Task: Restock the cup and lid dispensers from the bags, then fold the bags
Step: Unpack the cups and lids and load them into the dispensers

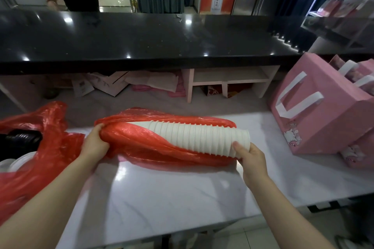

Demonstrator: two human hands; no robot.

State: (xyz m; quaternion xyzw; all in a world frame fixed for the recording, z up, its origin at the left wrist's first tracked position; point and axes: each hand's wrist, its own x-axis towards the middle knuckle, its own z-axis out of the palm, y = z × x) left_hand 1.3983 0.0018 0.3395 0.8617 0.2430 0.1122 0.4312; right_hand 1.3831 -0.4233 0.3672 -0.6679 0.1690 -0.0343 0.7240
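A long stack of white cups (204,137) lies on its side on the white marble counter (172,192), half out of a red plastic bag (141,139). My left hand (96,143) grips the bunched closed end of that bag at the left. My right hand (253,159) holds the wide right end of the cup stack, thumb on the rim. A second red bag (40,127) sits at the far left, with black lids (22,137) and white lids (14,164) showing inside it.
Pink gift bags with white handles (315,111) stand at the right of the counter. A raised black glossy counter (151,40) runs across behind. Shelves with papers (226,81) lie beneath it. A person stands beyond at upper left.
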